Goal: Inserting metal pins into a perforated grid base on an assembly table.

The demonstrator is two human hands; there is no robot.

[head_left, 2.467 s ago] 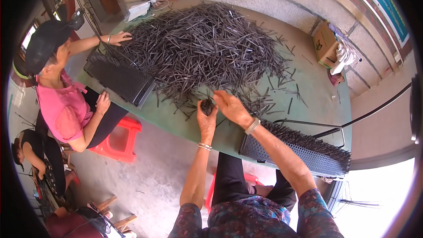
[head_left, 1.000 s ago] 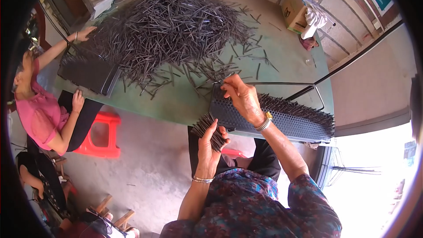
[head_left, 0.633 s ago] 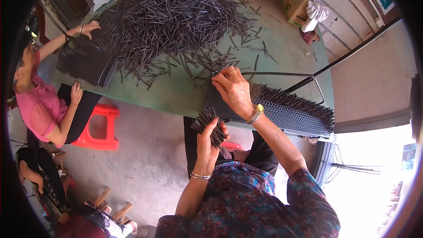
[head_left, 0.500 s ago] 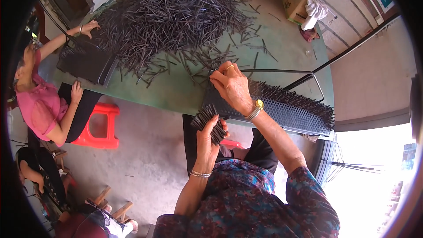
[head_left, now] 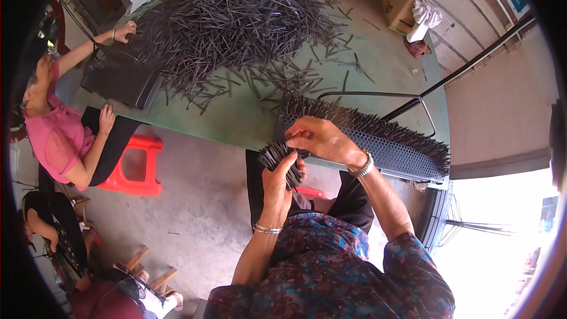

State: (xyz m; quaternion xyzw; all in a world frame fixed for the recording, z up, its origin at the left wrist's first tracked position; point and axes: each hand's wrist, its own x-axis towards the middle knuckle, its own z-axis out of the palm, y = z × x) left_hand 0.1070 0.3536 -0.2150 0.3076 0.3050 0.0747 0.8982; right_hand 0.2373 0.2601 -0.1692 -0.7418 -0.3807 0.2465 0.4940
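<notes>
My left hand (head_left: 280, 178) is wrapped round a bundle of thin dark sticks (head_left: 273, 155), their ends fanning out above the thumb. At the top of this bundle my right hand (head_left: 322, 140) is closed in a pinch; what sits between its fingertips is too small to make out. Just beyond, on the green table, lies a long dark perforated tray (head_left: 387, 152) with a honeycomb of holes in its side. Dark sticks (head_left: 360, 116) stand in dense rows along its top, jutting out at the far side. The right hand partly covers the tray's left end.
A large heap of loose dark sticks (head_left: 236, 23) covers the back of the green table (head_left: 218, 124). A black metal frame (head_left: 407, 106) crosses above the tray. At left a person in pink (head_left: 59, 142) works by another dark tray (head_left: 121, 85). A red stool (head_left: 136, 165) stands beside them.
My right hand has come down from the tray's left end to the bundle in my left hand, uncovering rows of sticks. The co-worker's far hand has closed near the heap.
</notes>
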